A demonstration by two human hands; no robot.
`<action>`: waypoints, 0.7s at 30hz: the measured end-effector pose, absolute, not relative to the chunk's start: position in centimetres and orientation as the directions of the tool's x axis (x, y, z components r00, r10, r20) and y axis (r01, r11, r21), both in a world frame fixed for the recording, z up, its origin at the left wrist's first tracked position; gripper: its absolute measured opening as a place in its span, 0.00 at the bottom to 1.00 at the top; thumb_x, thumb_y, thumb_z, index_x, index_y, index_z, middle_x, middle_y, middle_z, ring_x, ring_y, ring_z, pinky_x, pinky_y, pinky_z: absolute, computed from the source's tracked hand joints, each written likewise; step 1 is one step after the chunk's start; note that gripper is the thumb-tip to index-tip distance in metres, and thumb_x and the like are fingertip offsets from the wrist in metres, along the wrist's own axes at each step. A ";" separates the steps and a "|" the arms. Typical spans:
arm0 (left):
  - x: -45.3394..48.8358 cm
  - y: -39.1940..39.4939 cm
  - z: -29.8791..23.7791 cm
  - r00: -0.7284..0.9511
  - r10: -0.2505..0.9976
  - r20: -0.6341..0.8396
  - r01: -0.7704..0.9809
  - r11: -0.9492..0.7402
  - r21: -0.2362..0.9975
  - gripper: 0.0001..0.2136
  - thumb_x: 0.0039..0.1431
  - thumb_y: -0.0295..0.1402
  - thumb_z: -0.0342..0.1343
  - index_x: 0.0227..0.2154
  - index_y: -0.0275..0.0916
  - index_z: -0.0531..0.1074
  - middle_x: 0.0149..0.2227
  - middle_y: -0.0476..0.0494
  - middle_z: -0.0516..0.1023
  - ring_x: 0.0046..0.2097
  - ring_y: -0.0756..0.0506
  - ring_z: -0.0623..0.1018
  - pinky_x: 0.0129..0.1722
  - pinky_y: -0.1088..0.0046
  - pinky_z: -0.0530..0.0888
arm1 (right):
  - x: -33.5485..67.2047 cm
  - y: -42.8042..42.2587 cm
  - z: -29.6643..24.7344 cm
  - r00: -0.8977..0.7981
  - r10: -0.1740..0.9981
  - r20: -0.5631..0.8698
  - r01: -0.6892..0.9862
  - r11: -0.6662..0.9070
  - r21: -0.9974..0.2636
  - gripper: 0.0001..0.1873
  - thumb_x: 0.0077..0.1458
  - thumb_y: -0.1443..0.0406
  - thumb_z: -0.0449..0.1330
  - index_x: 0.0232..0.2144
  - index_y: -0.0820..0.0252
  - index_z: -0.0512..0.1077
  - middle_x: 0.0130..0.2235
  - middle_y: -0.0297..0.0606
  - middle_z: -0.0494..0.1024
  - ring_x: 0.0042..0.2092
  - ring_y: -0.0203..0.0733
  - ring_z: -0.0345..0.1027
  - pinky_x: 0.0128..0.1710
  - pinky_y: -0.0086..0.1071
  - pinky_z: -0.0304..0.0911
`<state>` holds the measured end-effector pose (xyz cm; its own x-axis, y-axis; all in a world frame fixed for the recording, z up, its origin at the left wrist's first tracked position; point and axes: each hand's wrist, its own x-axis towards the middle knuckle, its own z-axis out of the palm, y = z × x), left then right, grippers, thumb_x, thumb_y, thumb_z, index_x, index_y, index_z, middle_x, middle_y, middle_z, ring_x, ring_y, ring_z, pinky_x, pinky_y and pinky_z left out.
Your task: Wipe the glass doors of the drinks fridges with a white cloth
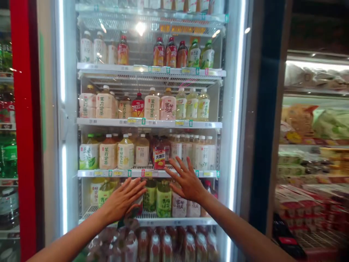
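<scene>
Two hands, both empty, fingers spread wide: left hand [124, 198] below-left of red carton [159, 158], right hand [187, 180] just below-right of it. One carton, upright. Two green bottles [164, 198] directly below carton, between hands, long axis vertical, necks up.

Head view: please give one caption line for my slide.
Left hand and right hand, fingers spread, before bottled teas in a lit drinks cooler.

The left hand [124, 200] and right hand [187, 182] partly hide the green-labelled plastic bottles [163, 200] behind them, the brown-drink bottles [169, 247] lowest down are blurred and cropped by the lower edge, and the packaged goods [327, 123] at right blur beyond identification.
</scene>
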<state>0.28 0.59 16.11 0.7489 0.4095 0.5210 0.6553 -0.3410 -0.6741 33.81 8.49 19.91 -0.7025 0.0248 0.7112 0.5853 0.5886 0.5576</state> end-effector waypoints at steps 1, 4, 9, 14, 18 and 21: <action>0.4 0.9 16.8 0.781 0.399 0.480 0.615 -0.355 -0.704 0.29 0.67 0.35 0.53 0.70 0.48 0.55 0.72 0.48 0.58 0.74 0.47 0.52 0.74 0.59 0.47 | 34.2 9.3 20.2 -0.680 0.011 0.733 0.613 0.557 0.560 0.38 0.62 0.58 0.59 0.71 0.57 0.55 0.73 0.48 0.53 0.76 0.60 0.31 0.70 0.71 0.33; 1.4 2.6 20.0 0.894 0.335 0.297 0.422 -0.407 -0.810 0.27 0.68 0.36 0.51 0.69 0.51 0.56 0.73 0.53 0.55 0.75 0.50 0.50 0.74 0.59 0.47 | 34.4 11.0 20.3 -0.676 -0.044 0.736 0.621 0.504 0.600 0.42 0.60 0.54 0.61 0.71 0.57 0.55 0.74 0.47 0.52 0.76 0.58 0.31 0.72 0.65 0.26; 3.5 5.2 27.1 0.913 0.313 0.260 0.364 -0.341 -0.867 0.31 0.68 0.34 0.49 0.72 0.54 0.48 0.75 0.54 0.46 0.76 0.45 0.43 0.75 0.50 0.41 | 34.2 11.2 19.7 -0.644 -0.060 0.762 0.624 0.534 0.570 0.41 0.62 0.50 0.59 0.71 0.56 0.55 0.74 0.42 0.51 0.76 0.55 0.31 0.74 0.59 0.22; 2.9 5.3 26.5 0.631 0.222 0.743 0.773 -0.112 -0.624 0.34 0.69 0.39 0.50 0.73 0.49 0.43 0.76 0.46 0.38 0.76 0.37 0.38 0.73 0.44 0.44 | 34.5 11.0 19.7 -0.631 -0.057 0.774 0.618 0.565 0.546 0.38 0.64 0.52 0.59 0.71 0.55 0.55 0.74 0.41 0.52 0.76 0.53 0.32 0.74 0.59 0.23; 1.0 3.9 23.8 0.975 0.217 0.039 0.147 -0.509 -0.848 0.27 0.70 0.46 0.47 0.69 0.56 0.56 0.74 0.59 0.51 0.76 0.47 0.46 0.75 0.60 0.46 | 34.6 11.0 19.7 -0.639 -0.051 0.768 0.614 0.567 0.549 0.37 0.64 0.53 0.59 0.70 0.56 0.57 0.74 0.41 0.51 0.76 0.54 0.33 0.75 0.58 0.23; 1.2 4.3 26.5 0.958 0.276 0.072 0.211 -0.519 -0.828 0.26 0.70 0.40 0.47 0.70 0.58 0.54 0.73 0.63 0.53 0.75 0.50 0.50 0.75 0.64 0.49 | 34.7 10.9 19.8 -0.644 -0.051 0.763 0.619 0.551 0.559 0.38 0.64 0.52 0.60 0.70 0.57 0.57 0.74 0.42 0.51 0.76 0.55 0.32 0.74 0.59 0.23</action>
